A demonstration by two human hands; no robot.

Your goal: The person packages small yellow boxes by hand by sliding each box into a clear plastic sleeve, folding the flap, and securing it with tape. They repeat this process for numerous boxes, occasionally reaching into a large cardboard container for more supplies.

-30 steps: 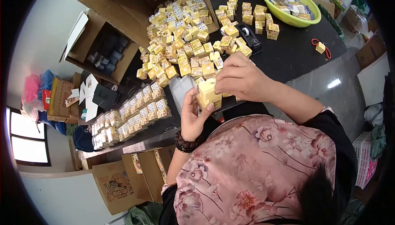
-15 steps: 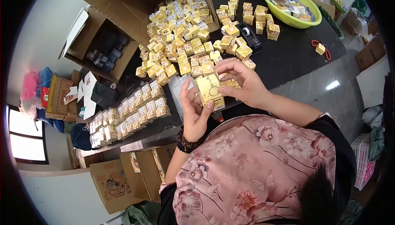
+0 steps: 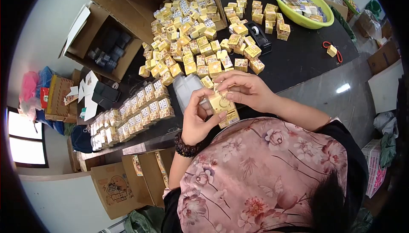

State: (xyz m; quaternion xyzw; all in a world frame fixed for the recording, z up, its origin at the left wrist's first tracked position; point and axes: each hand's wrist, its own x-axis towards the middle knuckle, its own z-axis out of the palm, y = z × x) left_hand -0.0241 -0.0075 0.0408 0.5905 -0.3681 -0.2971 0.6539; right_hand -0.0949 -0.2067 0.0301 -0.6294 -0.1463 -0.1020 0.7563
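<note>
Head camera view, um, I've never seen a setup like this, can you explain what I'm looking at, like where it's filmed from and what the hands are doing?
There's no machine here: these are a person's own bare hands. Every picture comes from one camera worn on the head, looking forward and down.

The left hand holds a yellow carton, and the right hand's fingers touch its upper end.

On the dark table lie a loose heap of small yellow boxes, neat rows of boxes, a black tape dispenser, red-handled scissors and a green basin of flat pieces too small to identify.
</note>
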